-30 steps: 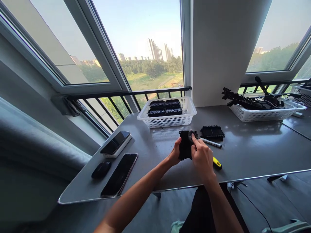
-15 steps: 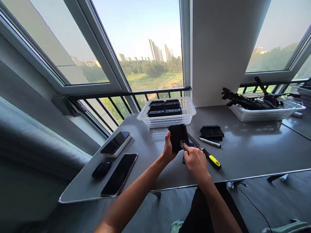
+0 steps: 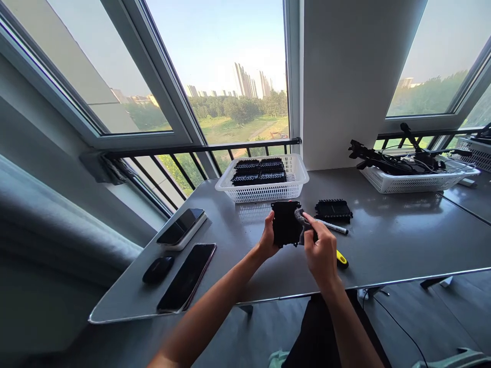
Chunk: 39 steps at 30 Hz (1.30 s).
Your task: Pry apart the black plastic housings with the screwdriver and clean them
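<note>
My left hand (image 3: 269, 236) grips a black, flat plastic panel (image 3: 286, 224) with toothed edges by its left side, holding it above the table. Pinched in my right hand (image 3: 320, 248) is a grey cloth (image 3: 302, 217), pressed against the panel's right edge. Behind my right hand lies a tool with a yellow and black handle (image 3: 342, 259), mostly hidden. A similar black toothed piece (image 3: 333, 209) rests on the table to the right, with a white marker pen (image 3: 335, 226) just in front of it.
At the back, a white basket (image 3: 261, 193) holds several black toothed pieces. Another white basket (image 3: 414, 183) with black parts and cables stands at the right. On the left are a phone (image 3: 187, 278), a phone on a white box (image 3: 182, 226) and a black mouse (image 3: 158, 269).
My right hand has moved the cloth from the panel's lower face up to its right edge. The panel has shifted slightly right and down and now faces me more squarely.
</note>
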### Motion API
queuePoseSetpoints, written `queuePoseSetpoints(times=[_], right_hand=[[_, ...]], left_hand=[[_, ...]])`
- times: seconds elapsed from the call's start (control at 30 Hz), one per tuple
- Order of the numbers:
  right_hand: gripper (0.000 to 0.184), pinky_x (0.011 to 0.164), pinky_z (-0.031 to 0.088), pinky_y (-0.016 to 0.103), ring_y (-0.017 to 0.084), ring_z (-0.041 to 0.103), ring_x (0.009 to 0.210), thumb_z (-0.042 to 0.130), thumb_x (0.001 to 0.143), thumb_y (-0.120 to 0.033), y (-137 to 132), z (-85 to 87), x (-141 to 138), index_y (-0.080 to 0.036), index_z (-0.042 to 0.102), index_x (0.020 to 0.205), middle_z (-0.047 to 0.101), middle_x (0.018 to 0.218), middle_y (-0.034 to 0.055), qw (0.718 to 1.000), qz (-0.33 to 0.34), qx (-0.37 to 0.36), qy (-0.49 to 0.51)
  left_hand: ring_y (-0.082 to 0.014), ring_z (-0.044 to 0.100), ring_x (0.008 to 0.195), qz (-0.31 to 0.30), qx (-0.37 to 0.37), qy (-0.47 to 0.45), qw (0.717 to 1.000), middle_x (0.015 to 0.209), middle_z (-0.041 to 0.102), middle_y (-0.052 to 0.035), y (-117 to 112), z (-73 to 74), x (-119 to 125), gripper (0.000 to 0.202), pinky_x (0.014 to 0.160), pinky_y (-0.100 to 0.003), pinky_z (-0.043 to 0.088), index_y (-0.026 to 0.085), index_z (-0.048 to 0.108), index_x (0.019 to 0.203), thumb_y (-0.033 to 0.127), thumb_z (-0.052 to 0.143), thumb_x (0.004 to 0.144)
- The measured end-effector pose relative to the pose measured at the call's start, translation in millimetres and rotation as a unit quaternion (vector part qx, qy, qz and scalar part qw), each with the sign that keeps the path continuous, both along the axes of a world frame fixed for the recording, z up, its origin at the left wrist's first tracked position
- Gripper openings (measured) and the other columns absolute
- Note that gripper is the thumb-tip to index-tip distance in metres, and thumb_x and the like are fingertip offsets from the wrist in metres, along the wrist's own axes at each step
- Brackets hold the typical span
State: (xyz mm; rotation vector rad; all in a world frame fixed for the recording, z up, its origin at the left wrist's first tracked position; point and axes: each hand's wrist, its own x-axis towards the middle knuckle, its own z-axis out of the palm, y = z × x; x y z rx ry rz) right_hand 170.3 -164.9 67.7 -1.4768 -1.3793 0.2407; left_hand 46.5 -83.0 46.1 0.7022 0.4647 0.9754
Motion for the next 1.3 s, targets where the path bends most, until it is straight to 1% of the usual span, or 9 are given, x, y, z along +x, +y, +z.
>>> queuePoseSetpoints(times=[0.07, 0.2, 0.3, 0.4, 0.6, 0.77, 0.9, 1.1, 1.3], right_hand=[[0.047, 0.086, 0.046, 0.027, 0.019, 0.063, 0.096, 0.035, 0.092, -0.02, 1.9, -1.3, -4.1, -0.016, 0.055, 0.134, 0.067, 0.112, 0.0078, 1.0, -0.003, -0.017, -0.017], [0.048, 0.074, 0.044, 0.025, 0.017, 0.063, 0.085, 0.034, 0.094, -0.021, 5.3, -3.9, -9.5, -0.023, 0.049, 0.14, 0.066, 0.101, 0.0054, 0.992, -0.022, -0.087, -0.094], [0.047, 0.065, 0.039, 0.024, 0.016, 0.062, 0.076, 0.037, 0.095, -0.022, 3.6, -1.9, -8.7, -0.025, 0.046, 0.141, 0.065, 0.093, 0.0043, 0.975, -0.033, -0.141, -0.168], [0.048, 0.061, 0.037, 0.025, 0.016, 0.061, 0.073, 0.038, 0.096, -0.024, 0.1, 1.3, -7.6, -0.025, 0.043, 0.143, 0.064, 0.087, 0.0035, 0.96, -0.025, -0.171, -0.22], [0.046, 0.058, 0.034, 0.026, 0.016, 0.062, 0.073, 0.04, 0.096, -0.026, -2.4, 0.7, -13.2, -0.028, 0.047, 0.14, 0.067, 0.087, 0.0033, 0.944, 0.024, -0.186, -0.272], [0.044, 0.059, 0.033, 0.026, 0.016, 0.063, 0.074, 0.037, 0.097, -0.026, -1.6, 0.9, -13.5, -0.03, 0.05, 0.138, 0.067, 0.089, 0.0032, 0.94, 0.027, -0.193, -0.281], [0.044, 0.059, 0.033, 0.027, 0.016, 0.063, 0.074, 0.039, 0.096, -0.027, -1.0, 0.6, -10.9, -0.03, 0.05, 0.139, 0.067, 0.089, 0.0029, 0.94, 0.029, -0.188, -0.284], [0.044, 0.061, 0.035, 0.026, 0.016, 0.062, 0.076, 0.04, 0.095, -0.025, 1.0, -2.9, -8.3, -0.029, 0.051, 0.137, 0.067, 0.09, 0.0028, 0.945, 0.047, -0.175, -0.274], [0.045, 0.06, 0.035, 0.027, 0.016, 0.062, 0.075, 0.039, 0.096, -0.027, 0.9, -3.4, -11.4, -0.03, 0.049, 0.139, 0.067, 0.09, 0.0023, 0.947, 0.052, -0.163, -0.272]], left_hand=[[-0.0258, 0.068, 0.098, -0.026, 0.0, 0.015, 1.0, 0.113, 0.071, -0.01, -2.9, -2.5, 1.0, 0.063, 0.087, -0.037, 0.052, 0.02, 0.048, 0.138, 0.058, 0.04, 0.089], [-0.0274, 0.067, 0.102, -0.073, 0.005, 0.047, 0.996, 0.112, 0.071, -0.0119, -10.4, -7.8, 3.7, 0.062, 0.089, -0.036, 0.051, 0.016, 0.052, 0.135, 0.055, 0.044, 0.089], [-0.0276, 0.066, 0.105, -0.079, 0.013, 0.043, 0.996, 0.115, 0.07, -0.0115, -14.3, -9.1, 5.9, 0.06, 0.088, -0.035, 0.051, 0.016, 0.052, 0.135, 0.054, 0.047, 0.088], [-0.0273, 0.066, 0.104, -0.076, 0.015, 0.035, 0.996, 0.115, 0.069, -0.0112, -15.0, -6.9, 7.3, 0.063, 0.088, -0.034, 0.051, 0.017, 0.051, 0.136, 0.055, 0.05, 0.086], [-0.0259, 0.066, 0.101, -0.009, 0.034, -0.004, 0.999, 0.114, 0.069, -0.0103, -7.6, -2.0, 5.2, 0.066, 0.089, -0.035, 0.05, 0.017, 0.052, 0.135, 0.059, 0.048, 0.084], [-0.0252, 0.067, 0.096, -0.012, -0.001, -0.009, 1.0, 0.11, 0.071, -0.0101, -3.5, -4.8, 3.7, 0.065, 0.089, -0.037, 0.05, 0.017, 0.052, 0.135, 0.06, 0.044, 0.086], [-0.0256, 0.068, 0.095, -0.007, -0.017, 0.012, 1.0, 0.105, 0.072, -0.0112, -4.3, -5.7, 3.6, 0.065, 0.089, -0.036, 0.05, 0.014, 0.055, 0.132, 0.059, 0.043, 0.087], [-0.0261, 0.068, 0.094, -0.017, -0.016, 0.01, 1.0, 0.106, 0.072, -0.0113, -5.1, -3.3, 4.0, 0.065, 0.089, -0.037, 0.05, 0.014, 0.052, 0.134, 0.058, 0.045, 0.087], [-0.0252, 0.067, 0.096, -0.017, 0.01, 0.003, 1.0, 0.11, 0.071, -0.0103, -4.5, -1.9, 3.6, 0.067, 0.089, -0.036, 0.05, 0.018, 0.049, 0.137, 0.059, 0.047, 0.085]])
